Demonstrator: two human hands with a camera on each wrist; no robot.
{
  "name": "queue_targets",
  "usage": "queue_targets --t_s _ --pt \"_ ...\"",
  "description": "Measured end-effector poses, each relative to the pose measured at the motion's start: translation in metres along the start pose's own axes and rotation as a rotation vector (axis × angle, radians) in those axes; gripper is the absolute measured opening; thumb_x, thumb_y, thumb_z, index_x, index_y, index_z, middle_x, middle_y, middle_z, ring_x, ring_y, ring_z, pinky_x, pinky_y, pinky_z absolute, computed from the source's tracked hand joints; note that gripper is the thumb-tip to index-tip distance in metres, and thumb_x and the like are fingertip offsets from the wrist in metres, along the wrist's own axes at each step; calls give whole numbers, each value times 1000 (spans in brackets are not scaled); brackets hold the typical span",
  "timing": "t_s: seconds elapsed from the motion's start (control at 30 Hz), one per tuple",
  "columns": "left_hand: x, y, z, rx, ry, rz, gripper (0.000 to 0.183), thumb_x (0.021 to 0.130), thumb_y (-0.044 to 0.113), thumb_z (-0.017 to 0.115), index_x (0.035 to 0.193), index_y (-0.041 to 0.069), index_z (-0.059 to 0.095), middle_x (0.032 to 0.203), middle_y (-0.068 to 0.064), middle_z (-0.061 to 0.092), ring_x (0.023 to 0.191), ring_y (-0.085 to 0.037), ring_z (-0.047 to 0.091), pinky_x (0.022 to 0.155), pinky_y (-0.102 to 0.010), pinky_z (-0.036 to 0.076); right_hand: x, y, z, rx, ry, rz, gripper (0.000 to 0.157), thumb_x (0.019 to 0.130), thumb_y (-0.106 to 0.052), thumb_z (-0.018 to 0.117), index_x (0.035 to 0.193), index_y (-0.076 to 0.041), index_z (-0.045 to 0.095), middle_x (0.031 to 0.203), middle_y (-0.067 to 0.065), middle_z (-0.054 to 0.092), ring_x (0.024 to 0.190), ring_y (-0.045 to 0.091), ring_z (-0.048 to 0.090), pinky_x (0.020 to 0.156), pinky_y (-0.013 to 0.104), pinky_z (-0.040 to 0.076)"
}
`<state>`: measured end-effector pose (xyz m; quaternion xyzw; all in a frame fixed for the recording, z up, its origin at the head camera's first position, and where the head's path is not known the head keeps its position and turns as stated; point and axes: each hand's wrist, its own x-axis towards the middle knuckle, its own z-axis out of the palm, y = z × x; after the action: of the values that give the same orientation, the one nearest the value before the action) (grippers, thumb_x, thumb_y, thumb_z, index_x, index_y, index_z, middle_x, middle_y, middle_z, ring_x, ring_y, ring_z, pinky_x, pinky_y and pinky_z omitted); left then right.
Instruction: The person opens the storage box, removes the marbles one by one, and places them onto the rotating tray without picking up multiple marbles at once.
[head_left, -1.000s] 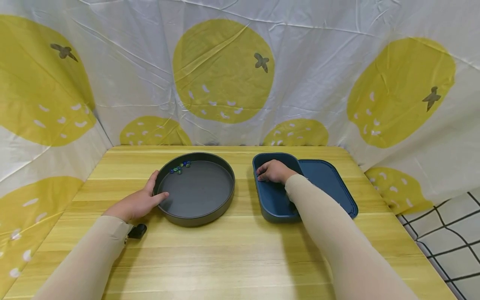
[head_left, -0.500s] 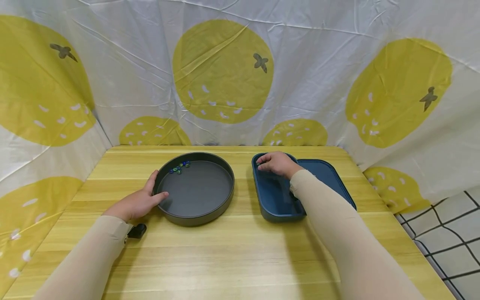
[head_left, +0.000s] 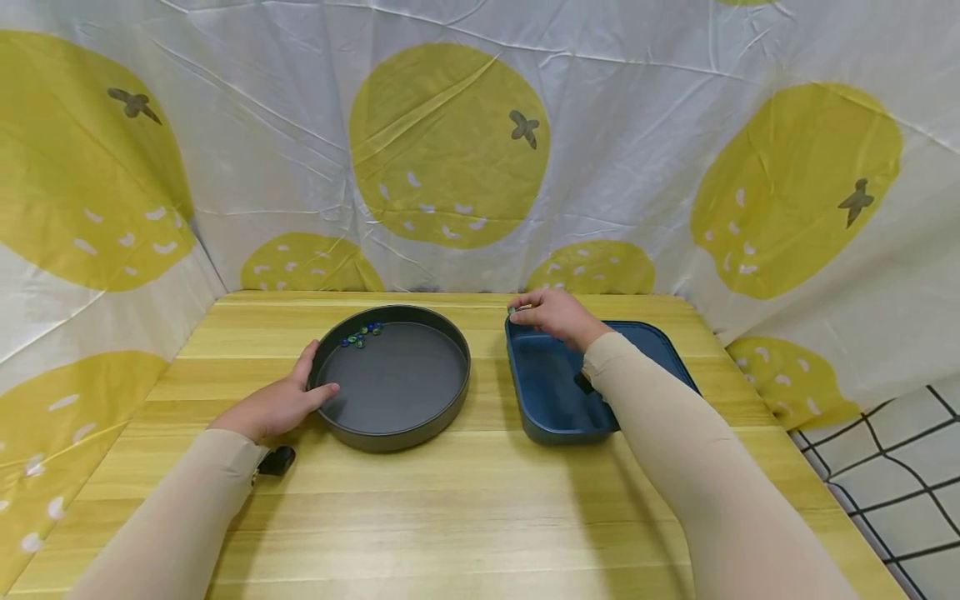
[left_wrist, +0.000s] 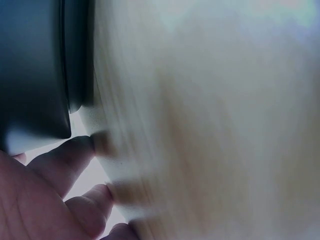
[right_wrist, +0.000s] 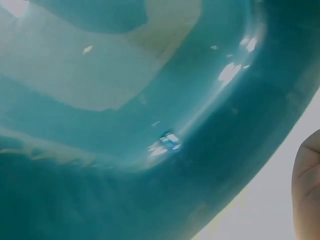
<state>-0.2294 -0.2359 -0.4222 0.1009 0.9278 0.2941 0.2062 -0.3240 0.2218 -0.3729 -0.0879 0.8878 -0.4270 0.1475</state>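
Observation:
My left hand [head_left: 273, 408] holds the rim of a round dark grey pan [head_left: 397, 375], thumb over the inside edge and fingers along the outside. Several small blue-green glass marbles [head_left: 361, 335] lie in the pan by its far left wall. Over the far left corner of a deep blue rectangular box [head_left: 551, 392], my right hand [head_left: 558, 318] pinches a glass marble [head_left: 512, 312] between thumb and fingers. The right wrist view looks into the box, where a small shiny bluish piece [right_wrist: 171, 141] lies in the corner; only part of the hand [right_wrist: 307, 190] shows there.
A flat blue lid [head_left: 652, 342] lies right of the box, partly covered by it and by my right forearm. All stands on a wooden table [head_left: 435, 517]. A white cloth with yellow fruit print [head_left: 450, 142] hangs behind and at the sides.
My right hand has risen from inside the box to its far left corner, and a marble now shows at the fingertips. The left hand and pan have stayed put.

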Motion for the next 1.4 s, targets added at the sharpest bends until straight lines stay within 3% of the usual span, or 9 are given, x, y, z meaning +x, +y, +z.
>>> queue_targets --t_s 0.3,0.47,0.73,0.83,0.93,1.03,1.2,1.27,1.4 --pt "2 1 1 -3 -3 4 101 109 58 43 164 13 -28 170 -39 6 148 -62 34 118 -71 31 -4 -30 10 24 -9 -39 41 103 -30 69 141 -14 67 159 11 51 136 34 55 112 52 47" --pt "3 -1 2 -2 5 -5 100 109 59 43 164 14 -27 169 -39 8 146 -61 38 118 -70 33 -4 -46 20 41 -24 -62 40 102 -29 71 139 -14 69 152 9 55 120 27 52 96 44 44" --pt "4 -2 1 9 7 -16 101 108 61 43 165 16 -27 170 -38 9 144 -60 41 116 -69 36 -1 -70 38 61 -60 -123 37 102 -28 72 136 -15 71 136 8 60 68 18 37 66 34 37" --pt "3 -1 1 9 5 -17 101 108 61 43 164 16 -28 170 -38 9 144 -61 41 116 -70 36 1 -77 45 75 -80 -136 36 101 -26 73 135 -14 72 142 9 60 72 19 41 69 35 39" --pt "2 0 1 9 3 -17 101 108 61 42 164 16 -28 169 -39 9 144 -60 42 116 -70 36 3 -83 51 72 -94 -146 36 101 -25 74 135 -14 72 151 5 56 101 21 52 84 38 42" --pt "1 0 0 2 6 -21 101 108 62 42 165 17 -28 170 -38 9 144 -60 41 117 -69 35 4 -88 57 59 -96 -160 34 100 -24 74 133 -14 73 141 0 60 109 19 54 87 39 42" --pt "0 0 -1 -2 8 -14 101 108 61 42 164 16 -28 170 -37 7 147 -61 37 118 -70 32 6 -95 66 26 -98 -182 32 100 -26 75 130 -16 76 103 -8 61 71 14 42 71 35 39" --pt "1 -1 -1 2 8 -14 101 108 61 43 164 16 -28 170 -38 7 146 -61 37 118 -70 33 7 -97 70 26 -105 -187 31 99 -26 75 129 -16 76 106 -5 64 70 13 42 71 35 40" --pt "0 -2 -1 5 7 -19 101 108 61 43 164 16 -28 170 -38 8 145 -61 39 117 -70 34 8 -101 76 30 -119 -200 31 99 -24 76 128 -14 76 132 3 67 99 13 59 84 35 50"
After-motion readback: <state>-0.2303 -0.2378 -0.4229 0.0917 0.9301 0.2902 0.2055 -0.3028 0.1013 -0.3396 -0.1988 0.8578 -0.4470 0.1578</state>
